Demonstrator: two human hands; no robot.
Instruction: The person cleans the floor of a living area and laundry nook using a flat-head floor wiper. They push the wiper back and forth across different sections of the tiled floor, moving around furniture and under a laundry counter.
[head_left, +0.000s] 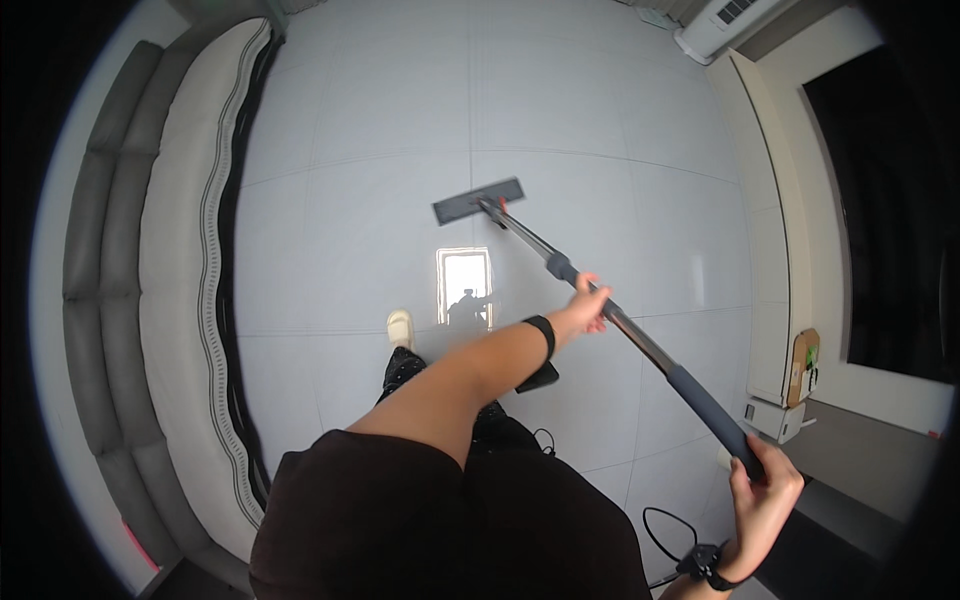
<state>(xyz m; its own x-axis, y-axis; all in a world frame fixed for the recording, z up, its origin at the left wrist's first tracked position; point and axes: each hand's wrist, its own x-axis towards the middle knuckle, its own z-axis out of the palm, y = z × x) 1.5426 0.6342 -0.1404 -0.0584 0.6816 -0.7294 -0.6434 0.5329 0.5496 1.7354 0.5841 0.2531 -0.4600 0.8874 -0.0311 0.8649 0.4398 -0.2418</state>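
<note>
A flat mop with a grey rectangular head (478, 201) lies on the glossy tiled floor (375, 225), its telescopic handle (645, 343) slanting down to the right. My left hand (589, 304) is wrapped around the middle of the handle, just below the grey collar. At the handle's upper end, my right hand (769, 480) grips the grey foam sleeve between thumb and fingers. Black bands with dark devices are strapped to both wrists. A cream slipper (401, 328) shows on one foot; the other foot is hidden.
Along the left runs a sofa (180, 262) with grey backrest cushions. A long pale cabinet (765, 262) stands at the right below a large dark screen (885, 217). A white upright appliance (705, 37) is at the top right. A black cable (667, 510) loops beside my right forearm.
</note>
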